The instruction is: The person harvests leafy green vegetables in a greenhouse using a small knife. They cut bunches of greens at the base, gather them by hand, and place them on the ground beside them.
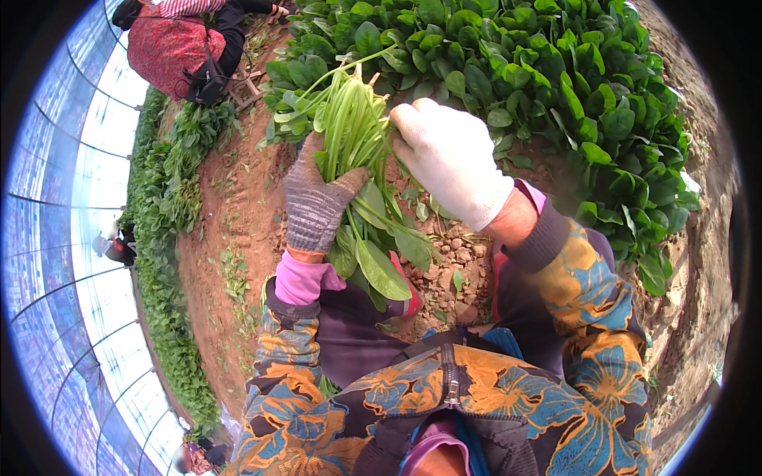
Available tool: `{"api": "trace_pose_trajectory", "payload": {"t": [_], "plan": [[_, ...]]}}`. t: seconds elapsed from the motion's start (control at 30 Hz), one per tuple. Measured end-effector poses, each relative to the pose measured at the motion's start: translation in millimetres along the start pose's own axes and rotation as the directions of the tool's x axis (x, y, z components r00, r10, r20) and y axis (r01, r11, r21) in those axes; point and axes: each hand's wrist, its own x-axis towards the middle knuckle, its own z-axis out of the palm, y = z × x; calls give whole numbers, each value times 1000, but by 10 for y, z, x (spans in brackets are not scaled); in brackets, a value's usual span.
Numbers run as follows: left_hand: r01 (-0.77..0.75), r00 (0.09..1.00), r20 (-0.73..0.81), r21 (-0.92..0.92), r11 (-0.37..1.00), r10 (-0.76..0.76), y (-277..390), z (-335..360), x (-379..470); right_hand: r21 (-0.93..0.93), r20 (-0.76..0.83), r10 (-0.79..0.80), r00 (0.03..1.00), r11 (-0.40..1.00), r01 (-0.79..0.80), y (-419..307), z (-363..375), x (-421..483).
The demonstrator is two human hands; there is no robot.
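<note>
A bunch of leafy spinach [354, 128] is upside down before me, its pale cut root ends up and its broad leaves hanging toward my lap. My left hand [321, 196], in a grey striped knit glove, is closed around the stems. In a white knit glove, my right hand [446, 154] is at the right side of the bunch with fingers bent together. Its fingertips meet the outer stems, but whether they pinch one is hidden.
Dense spinach plants [571, 101] grow ahead and to the right. Bare soil [226, 208] runs along my left, with another green row [172, 285] beyond it. A person in a red patterned top [169, 50] sits at the upper left. Greenhouse film [71, 226] curves at the far left.
</note>
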Motion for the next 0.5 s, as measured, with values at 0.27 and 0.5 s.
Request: {"api": "trace_pose_trajectory", "payload": {"t": [0.27, 0.5], "plan": [[80, 997, 36, -174, 982, -75, -51, -25, 20, -86, 26, -45, 999, 995, 48, 9, -49, -4], [201, 977, 2, -362, 910, -215, 3, -80, 4, 509, 164, 176, 971, 828, -236, 108, -77, 32]]}}
